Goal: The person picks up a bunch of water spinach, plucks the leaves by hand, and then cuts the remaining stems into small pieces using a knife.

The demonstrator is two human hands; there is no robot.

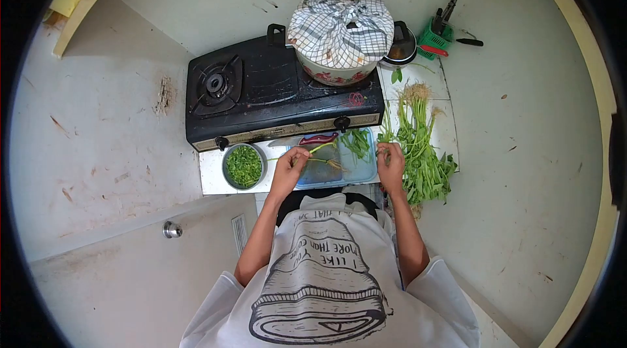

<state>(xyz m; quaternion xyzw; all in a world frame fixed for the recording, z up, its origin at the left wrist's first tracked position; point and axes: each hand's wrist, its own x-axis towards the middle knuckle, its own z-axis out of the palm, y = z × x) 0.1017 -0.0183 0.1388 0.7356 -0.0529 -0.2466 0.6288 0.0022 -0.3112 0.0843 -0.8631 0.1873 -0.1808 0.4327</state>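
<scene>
My left hand (292, 168) is closed in a pinch on a green vegetable stem (321, 147) above a blue divided tray (366, 175); thin pale roots hang beside it. Fingers bent together, my right hand (390, 164) grips a leafy green sprig (386, 133) at the tray's right edge, though its fingertips are partly hidden. Picked green leaves (356, 145) lie in the tray's right part. A knife with a dark red handle (318, 139) rests along the tray's far rim. Beside my right hand is a pile of leafy greens with roots (421, 145).
Left of the tray stands a grey bowl of chopped greens (244, 166). Behind are a black two-burner stove (261, 96) and a large cloth-covered pot (339, 73). A small dark pan (400, 54) and a green basket with utensils (433, 41) are at the back right.
</scene>
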